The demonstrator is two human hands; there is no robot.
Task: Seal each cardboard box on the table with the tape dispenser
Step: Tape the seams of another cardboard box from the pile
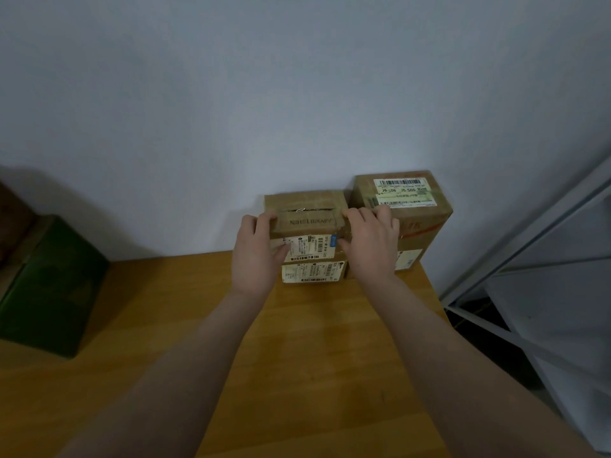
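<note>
Against the wall (297, 77), on the desk (297, 342), left hand (256, 256) and right hand (372, 246) clamp the top box (309, 223), stacked on a lower box (312, 272) beside a taller box (403, 206). Squeezing could buckle its gaping flaps or topple the stack. No dispenser shows.

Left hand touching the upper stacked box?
Touching. Head view: left hand grips the upper box, fingers curled over its top edge, thumb on the front label.

L hand (256, 256), R hand (372, 246) + forearms (211, 352) all bare.
</note>
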